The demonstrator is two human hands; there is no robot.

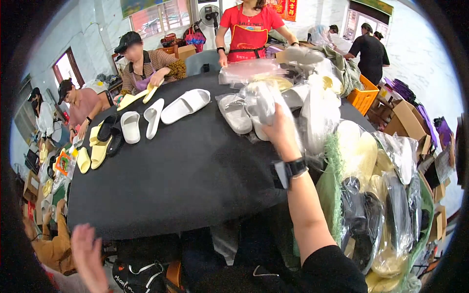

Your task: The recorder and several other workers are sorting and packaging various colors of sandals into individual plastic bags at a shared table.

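Observation:
My right hand [283, 129], with a dark watch on its wrist, grips a clear plastic bag of white slippers [264, 100] at the near side of the bagged heap. Another bagged pair of pale slippers [234, 115] lies just left of it on the black tabletop [185, 180]. My left hand [89, 254] is off the table's near left edge, slightly blurred, its fingers stretched out around nothing. Loose white slides [185, 106] rest farther back on the table. Yellow slides [100, 152] and a black one [115, 143] lie at the left.
A green woven sack [334, 180] full of bagged slippers stands at my right, beside the table. An orange crate [362, 95] and cardboard boxes [408, 119] are behind it. Across the table, a person in a red apron [249, 34] stands and a person in a cap [139, 68] handles yellow slides.

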